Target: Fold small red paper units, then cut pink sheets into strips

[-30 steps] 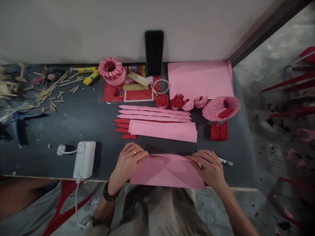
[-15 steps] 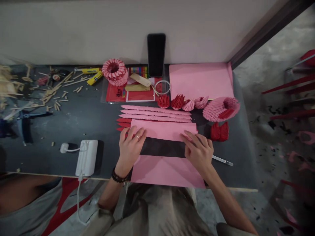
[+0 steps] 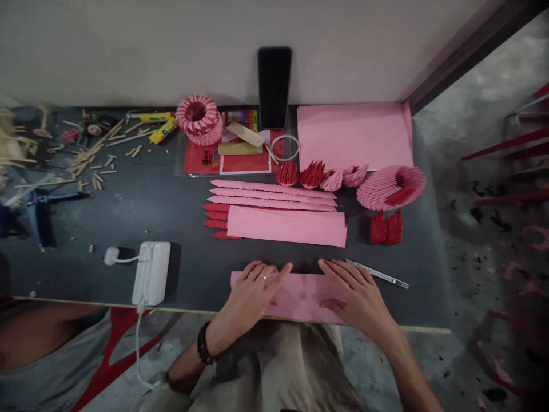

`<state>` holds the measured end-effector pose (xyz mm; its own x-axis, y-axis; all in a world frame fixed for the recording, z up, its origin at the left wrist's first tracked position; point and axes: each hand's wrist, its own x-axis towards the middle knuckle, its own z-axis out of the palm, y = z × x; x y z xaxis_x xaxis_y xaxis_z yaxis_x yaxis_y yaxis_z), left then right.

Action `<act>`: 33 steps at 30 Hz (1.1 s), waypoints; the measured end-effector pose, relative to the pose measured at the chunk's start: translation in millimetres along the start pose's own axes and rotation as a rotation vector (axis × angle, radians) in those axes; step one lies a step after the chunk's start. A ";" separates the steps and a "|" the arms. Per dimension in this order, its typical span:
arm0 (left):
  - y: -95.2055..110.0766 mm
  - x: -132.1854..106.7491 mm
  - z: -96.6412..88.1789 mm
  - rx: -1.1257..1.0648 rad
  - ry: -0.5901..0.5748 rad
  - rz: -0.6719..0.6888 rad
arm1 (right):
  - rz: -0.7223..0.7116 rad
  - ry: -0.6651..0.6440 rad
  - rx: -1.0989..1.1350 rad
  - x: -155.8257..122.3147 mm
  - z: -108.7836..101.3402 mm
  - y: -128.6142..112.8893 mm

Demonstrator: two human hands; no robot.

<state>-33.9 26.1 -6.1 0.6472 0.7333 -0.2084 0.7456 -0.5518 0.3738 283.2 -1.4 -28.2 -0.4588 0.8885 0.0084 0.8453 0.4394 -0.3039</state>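
Observation:
A pink sheet of paper (image 3: 295, 297) lies at the table's front edge. My left hand (image 3: 255, 292) rests over its left part, fingers stretched out and thumb apart. Over the right part is my right hand (image 3: 354, 289), its fingers also extended. Beyond them lies a pink paper strip (image 3: 287, 226), partly covering red zigzag-edged strips (image 3: 217, 216). Further back are pink zigzag-edged strips (image 3: 274, 193). Metal tweezers (image 3: 384, 274) lie just right of my right hand.
At the back stand a phone (image 3: 274, 88), a folded-paper ring piece (image 3: 199, 120) and a pink paper stack (image 3: 354, 134). A pink folded cone (image 3: 391, 187) and red pieces (image 3: 386, 228) sit right. A white power bank (image 3: 151, 274) and wooden sticks (image 3: 92, 157) lie left. Someone's leg (image 3: 47, 337) shows lower left.
Both hands have left the pink strip, which now lies over the red strips, and have moved back toward me onto the pink sheet at the front edge.

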 end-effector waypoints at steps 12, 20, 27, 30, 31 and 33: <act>-1.8 -16.0 15.3 0.210 0.134 -0.075 | -0.001 -0.035 -0.152 -8.1 8.6 -34.3; -4.5 -40.6 28.8 0.174 0.075 -0.108 | -0.023 -0.054 -0.040 -30.8 9.3 -10.6; 10.0 -38.3 33.3 0.201 0.119 -0.194 | 0.065 0.056 -0.146 -35.3 7.8 -1.0; 20.5 -28.7 35.0 0.190 0.121 -0.157 | 0.023 0.046 -0.177 -26.5 13.5 -16.1; 24.6 -25.4 35.9 0.182 0.116 -0.113 | 0.008 0.055 -0.177 -21.4 16.0 -23.6; 33.2 -19.1 38.1 0.170 0.094 -0.022 | -0.008 0.109 -0.149 -10.0 20.9 -38.8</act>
<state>-15.5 -21.4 -24.2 0.6187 0.7754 -0.1260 0.7805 -0.5886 0.2107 249.3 -30.1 -36.5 -0.4401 0.8904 0.1161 0.8767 0.4541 -0.1587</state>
